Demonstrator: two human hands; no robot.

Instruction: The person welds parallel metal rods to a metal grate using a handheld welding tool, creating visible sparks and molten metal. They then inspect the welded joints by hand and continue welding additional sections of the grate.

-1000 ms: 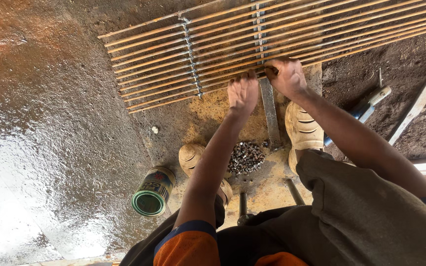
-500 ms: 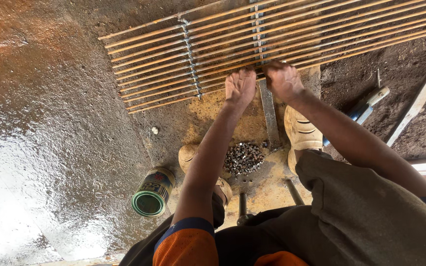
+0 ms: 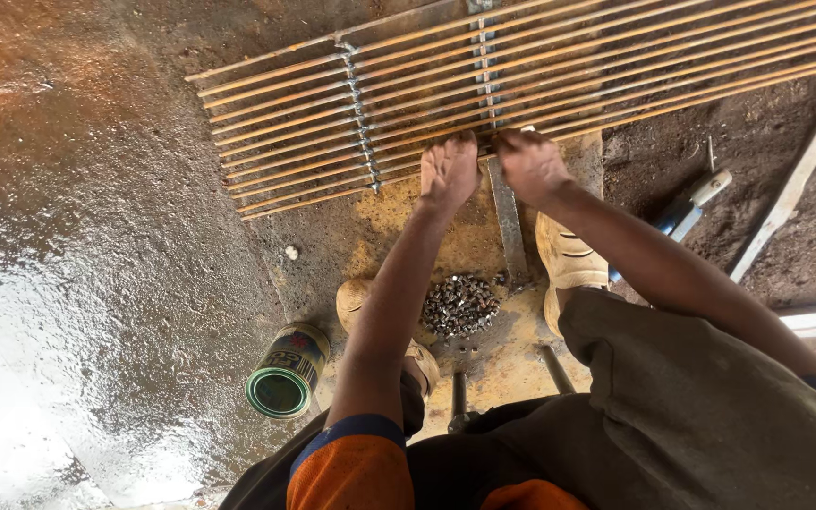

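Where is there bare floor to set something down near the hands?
Free: the wet floor left of the rod grid and above the tin can. Crowded: between the shoes, where the pile of metal bits lies below both hands.

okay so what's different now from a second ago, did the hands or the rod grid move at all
Hardly anything. The left hand and right hand stay side by side on the near edge of the rusty rod grid, fingers curled at the rods; any shift is slight. The grid, the pile of small metal pieces and the tin can lie as before.
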